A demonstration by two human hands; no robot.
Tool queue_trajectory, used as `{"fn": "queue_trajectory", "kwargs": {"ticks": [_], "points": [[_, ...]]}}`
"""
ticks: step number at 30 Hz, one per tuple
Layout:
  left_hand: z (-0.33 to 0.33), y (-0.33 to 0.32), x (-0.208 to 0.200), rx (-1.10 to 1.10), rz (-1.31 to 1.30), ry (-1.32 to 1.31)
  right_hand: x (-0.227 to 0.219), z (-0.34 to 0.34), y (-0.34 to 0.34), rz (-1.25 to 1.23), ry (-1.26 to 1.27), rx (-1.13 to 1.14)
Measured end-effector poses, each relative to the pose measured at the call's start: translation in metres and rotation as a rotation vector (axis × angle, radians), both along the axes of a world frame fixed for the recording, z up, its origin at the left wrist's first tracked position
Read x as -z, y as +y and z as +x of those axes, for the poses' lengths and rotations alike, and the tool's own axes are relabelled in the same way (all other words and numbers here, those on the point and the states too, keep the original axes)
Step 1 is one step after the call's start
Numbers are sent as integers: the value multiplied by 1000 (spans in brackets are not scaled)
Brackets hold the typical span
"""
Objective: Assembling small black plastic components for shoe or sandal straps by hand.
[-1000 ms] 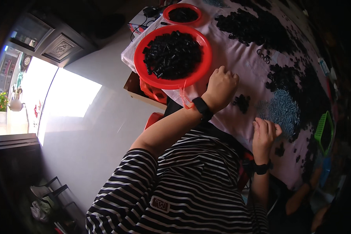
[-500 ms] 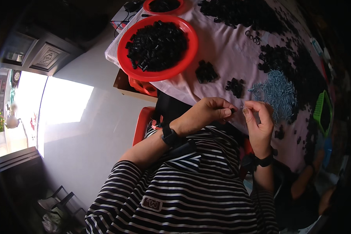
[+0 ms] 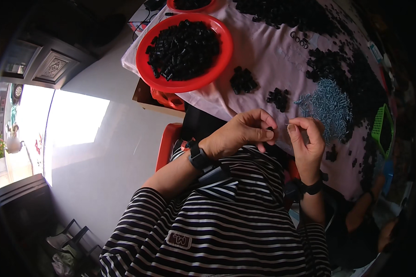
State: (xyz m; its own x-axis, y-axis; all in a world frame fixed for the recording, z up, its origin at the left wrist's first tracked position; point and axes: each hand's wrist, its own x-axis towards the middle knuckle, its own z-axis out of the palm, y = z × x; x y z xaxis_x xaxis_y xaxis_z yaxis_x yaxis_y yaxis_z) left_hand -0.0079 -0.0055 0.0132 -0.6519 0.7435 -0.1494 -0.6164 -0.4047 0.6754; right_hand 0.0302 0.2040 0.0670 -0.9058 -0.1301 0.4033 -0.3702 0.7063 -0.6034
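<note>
My left hand is closed in a pinch on a small black plastic piece, with its lower fingers loosely spread. Just to the right, my right hand pinches a tiny thin shiny pin between thumb and forefinger; its exact kind is too small to tell. A narrow gap separates the two hands above the table's near edge. Beyond my right hand lies a heap of small blue-grey screws. Two little clusters of black pieces, one larger and one smaller, sit on the pink cloth ahead of my hands.
A red basin full of black parts stands at the table's left, with a second red basin behind. Loose black parts spread over the pink cloth. At right are a green basket and another person's arm.
My left hand has drawn slightly up and left, its lower fingers loosening and the black piece turning in the pinch. My right hand stays almost in place with the pin.
</note>
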Motion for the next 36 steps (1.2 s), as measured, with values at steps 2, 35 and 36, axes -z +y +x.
{"fn": "queue_trajectory", "kwargs": {"ticks": [2,35,36], "points": [[-1,-1,-9,-11,-40,-110,1,1,1,-26,9,18],[5,9,7,-112,-181,103,-3,1,-11,88,-13,-56],[5,9,7,-113,-181,103,-1,2,-11,89,-14,-56]]}}
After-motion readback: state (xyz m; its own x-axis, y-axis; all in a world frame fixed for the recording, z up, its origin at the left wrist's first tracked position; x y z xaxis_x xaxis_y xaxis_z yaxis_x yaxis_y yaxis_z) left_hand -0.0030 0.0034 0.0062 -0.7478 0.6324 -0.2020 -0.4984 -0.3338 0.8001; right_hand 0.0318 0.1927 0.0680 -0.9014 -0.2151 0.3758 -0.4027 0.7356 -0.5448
